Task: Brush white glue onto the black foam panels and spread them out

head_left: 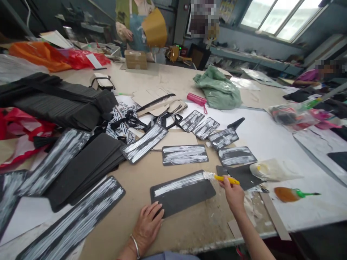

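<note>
A yellow-handled brush point(227, 179) is gripped in my right hand point(233, 195), its white-coated bristles on the top right corner of a dark rectangular panel point(184, 196). A white streak runs along that panel's upper edge; its lower part is bare black. My left hand point(148, 223), with a bracelet at the wrist, lies with fingers spread on the panel's lower left corner. Above it lies a white-streaked panel point(185, 155), with another point(145, 143) to its upper left. A long streaked panel point(73, 220) is at the lower left.
A stack of plain black panels point(84, 166) lies left. Smaller streaked pieces point(237, 156) sit to the right, near a white glue container point(261, 169) and an orange-and-green bottle point(288, 194). Farther back are a green bag point(219, 88), a pink pouch point(196, 98) and a person point(138, 25).
</note>
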Tool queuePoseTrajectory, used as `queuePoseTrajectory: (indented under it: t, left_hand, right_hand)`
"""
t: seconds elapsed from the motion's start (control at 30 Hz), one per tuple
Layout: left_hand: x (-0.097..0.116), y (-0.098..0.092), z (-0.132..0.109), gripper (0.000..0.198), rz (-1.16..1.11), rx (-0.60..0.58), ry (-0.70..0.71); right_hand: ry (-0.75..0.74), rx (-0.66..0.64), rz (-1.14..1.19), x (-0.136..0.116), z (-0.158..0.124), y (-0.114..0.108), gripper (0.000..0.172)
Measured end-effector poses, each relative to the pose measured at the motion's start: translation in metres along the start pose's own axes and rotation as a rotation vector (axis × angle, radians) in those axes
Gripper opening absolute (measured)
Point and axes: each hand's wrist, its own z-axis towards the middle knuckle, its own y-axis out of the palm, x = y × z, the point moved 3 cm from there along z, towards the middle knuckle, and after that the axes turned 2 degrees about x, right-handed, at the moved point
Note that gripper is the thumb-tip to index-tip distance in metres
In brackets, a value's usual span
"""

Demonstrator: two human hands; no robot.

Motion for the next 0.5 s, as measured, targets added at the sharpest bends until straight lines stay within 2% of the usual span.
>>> queuePoseTrajectory:
  t: [0.07,0.13,0.3,0.4,0.5]
  left_hand:
    - [0.0,-0.001,0.0,0.024,0.005,-0.026,0.011]
    - [0.0,-0.002,0.001,0.024,-0.015,-0.072,0.01]
    - [-0.01,-0.005,0.007,0.029,-0.176,-0.166,-0.043]
    - [-0.02,-0.004,0.015,0.034,-0.3,-0.212,-0.136]
    - [-0.031,0.002,0.023,0.034,-0.414,-0.316,-0.332]
  right_hand:
    - [0.011,-0.01,-0.003,0.002,-0.002,-0.011,0.053]
    - [-0.051,-0.007,-0.047,0.0,-0.011,-0.024,0.051]
    - [-0.419,0.029,-0.213,-0.021,-0.054,-0.05,0.039]
    - [-0.514,0.011,-0.178,-0.035,-0.085,-0.048,0.03]
    - [-0.48,-0.14,-0.073,-0.052,-0.12,-0.03,0.022]
